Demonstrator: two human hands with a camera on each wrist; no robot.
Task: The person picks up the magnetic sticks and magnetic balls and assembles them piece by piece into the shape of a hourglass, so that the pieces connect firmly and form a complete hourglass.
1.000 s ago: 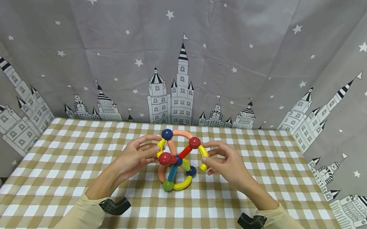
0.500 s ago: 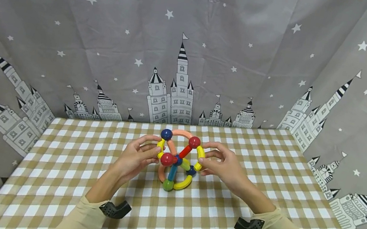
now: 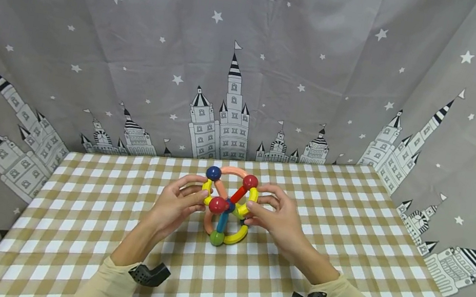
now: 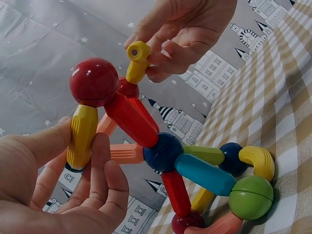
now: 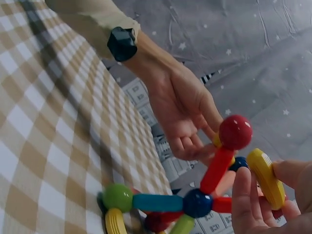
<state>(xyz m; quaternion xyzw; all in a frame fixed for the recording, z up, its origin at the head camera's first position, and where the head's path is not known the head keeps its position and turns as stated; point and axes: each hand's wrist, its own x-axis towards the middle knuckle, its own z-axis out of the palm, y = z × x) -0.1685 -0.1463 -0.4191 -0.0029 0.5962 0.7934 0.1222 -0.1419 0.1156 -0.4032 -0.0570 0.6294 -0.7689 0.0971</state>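
A magnetic stick-and-ball structure stands on the cloth, its rods radiating from a blue centre ball (image 4: 164,151). My left hand (image 3: 173,205) pinches the yellow curved rod (image 4: 82,136) between the near red ball (image 4: 94,82) and the upper blue ball (image 3: 214,173). With thumb and fingers my right hand (image 3: 279,221) pinches another yellow curved rod (image 5: 266,180). One end of that rod meets the far red ball (image 3: 250,181); its other end is free and points towards the near red ball. Low down, a green ball (image 4: 251,197) and a yellow curved rod (image 4: 257,163) rest near the cloth.
A brown-and-white checked cloth (image 3: 115,212) covers the table. Behind it hangs a grey curtain (image 3: 167,7) printed with castles and stars. Black camera mounts (image 3: 150,274) sit at both wrists.
My right hand has moved left, turning the yellow curved rod inward so its free end swings from the outer right towards the near red ball. My left hand keeps its hold nearly unmoved.
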